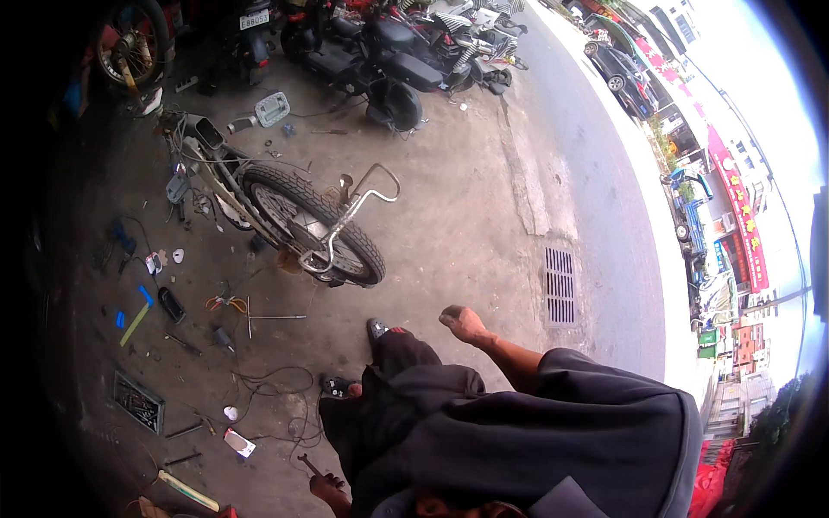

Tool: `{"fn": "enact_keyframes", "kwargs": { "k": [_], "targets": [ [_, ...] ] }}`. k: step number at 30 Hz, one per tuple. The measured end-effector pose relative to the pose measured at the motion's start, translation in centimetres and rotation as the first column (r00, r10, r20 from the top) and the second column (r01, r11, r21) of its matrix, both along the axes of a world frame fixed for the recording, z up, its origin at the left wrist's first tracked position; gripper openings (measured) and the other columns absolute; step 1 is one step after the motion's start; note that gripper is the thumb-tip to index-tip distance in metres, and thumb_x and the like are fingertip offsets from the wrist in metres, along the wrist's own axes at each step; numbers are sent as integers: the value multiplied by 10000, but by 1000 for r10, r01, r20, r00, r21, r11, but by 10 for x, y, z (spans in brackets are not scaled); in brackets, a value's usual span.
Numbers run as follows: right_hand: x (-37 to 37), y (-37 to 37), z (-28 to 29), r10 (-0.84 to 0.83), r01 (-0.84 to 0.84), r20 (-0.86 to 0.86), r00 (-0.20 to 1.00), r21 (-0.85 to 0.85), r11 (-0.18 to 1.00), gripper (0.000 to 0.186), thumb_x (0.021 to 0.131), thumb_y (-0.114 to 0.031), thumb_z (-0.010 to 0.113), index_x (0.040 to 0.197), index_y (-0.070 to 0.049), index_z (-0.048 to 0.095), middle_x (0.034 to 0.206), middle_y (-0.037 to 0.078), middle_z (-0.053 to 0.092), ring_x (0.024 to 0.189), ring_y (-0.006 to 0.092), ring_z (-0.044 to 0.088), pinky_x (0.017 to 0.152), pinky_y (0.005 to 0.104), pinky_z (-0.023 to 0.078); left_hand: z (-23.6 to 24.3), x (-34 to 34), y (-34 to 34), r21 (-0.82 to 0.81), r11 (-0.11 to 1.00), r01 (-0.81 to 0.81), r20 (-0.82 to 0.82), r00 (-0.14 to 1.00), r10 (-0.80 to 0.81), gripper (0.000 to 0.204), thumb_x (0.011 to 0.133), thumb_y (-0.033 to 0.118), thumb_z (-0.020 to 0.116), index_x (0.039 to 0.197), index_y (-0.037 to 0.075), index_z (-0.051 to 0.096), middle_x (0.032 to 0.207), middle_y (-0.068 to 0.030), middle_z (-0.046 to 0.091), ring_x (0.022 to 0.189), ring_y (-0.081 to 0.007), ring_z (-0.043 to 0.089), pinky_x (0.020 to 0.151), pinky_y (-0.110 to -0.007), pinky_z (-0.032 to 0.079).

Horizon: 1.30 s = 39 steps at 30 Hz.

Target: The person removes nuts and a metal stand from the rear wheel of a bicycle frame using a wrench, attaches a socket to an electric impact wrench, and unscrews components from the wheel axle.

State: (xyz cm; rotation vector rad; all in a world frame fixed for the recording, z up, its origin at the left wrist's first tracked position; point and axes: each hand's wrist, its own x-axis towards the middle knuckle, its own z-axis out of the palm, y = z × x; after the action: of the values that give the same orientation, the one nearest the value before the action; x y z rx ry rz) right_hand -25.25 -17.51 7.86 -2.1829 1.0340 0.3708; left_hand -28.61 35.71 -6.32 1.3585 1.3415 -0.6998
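Observation:
At the lower edge, my left hand [328,489] is closed around the handle of a dark wrench [306,464], whose head points up and left. My right hand [465,324] hangs in the air to the right of my shoes [376,328], its fingers curled in and nothing sticking out of them. Ahead of me is a two-wheeler with a knobbly tyre [289,207] and a bent metal tube [376,183] reaching out beside the wheel. Neither hand touches it.
On the floor to the left are a grey tray of small metal parts [138,403], a T-shaped metal tool [250,318], loose tools and a cable [281,380]. Parked motorbikes [393,65] stand beyond. A drain grate [560,287] lies beside the road at the right.

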Motion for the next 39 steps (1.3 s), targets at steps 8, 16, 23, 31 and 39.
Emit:
{"fn": "enact_keyframes", "kwargs": {
  "k": [8,16,23,31,39],
  "targets": [
    [107,9,32,-265,126,294,918,419,899,439,813,-337,580,1056,29,586,916,135,634,858,191,597,767,313,465,31,75,-51,94,976,198,152,966,-211,278,787,151,448,1014,5,513,704,-142,532,447,-183,477,347,-299,409],
    [238,38,50,-369,-70,557,744,614,786,520,780,-388,626,1048,50,543,886,169,624,823,256,604,745,346,464,74,106,-118,142,971,191,402,885,-233,380,736,56,502,1109,-14,492,739,-138,566,451,-176,496,378,-276,419],
    [241,24,58,-245,-80,481,842,559,825,432,823,-389,560,880,36,606,757,194,621,775,285,613,707,389,458,150,61,-151,264,880,394,489,732,-474,273,753,93,522,988,-45,545,733,-104,569,581,-138,531,545,-250,436],
    [240,35,76,-201,38,512,835,310,950,348,836,-350,514,784,-21,616,735,194,614,759,382,586,695,455,439,131,-1,-111,249,912,325,232,894,-382,247,773,90,529,994,-22,540,803,-96,574,623,-144,530,565,-279,442],
    [234,36,66,-80,-81,578,812,247,965,318,862,-335,507,836,-24,566,698,223,571,726,411,552,637,474,408,128,7,-94,-95,986,-140,466,868,168,223,793,86,537,999,2,534,873,-89,579,664,-149,530,586,-307,449]
  ]
}}
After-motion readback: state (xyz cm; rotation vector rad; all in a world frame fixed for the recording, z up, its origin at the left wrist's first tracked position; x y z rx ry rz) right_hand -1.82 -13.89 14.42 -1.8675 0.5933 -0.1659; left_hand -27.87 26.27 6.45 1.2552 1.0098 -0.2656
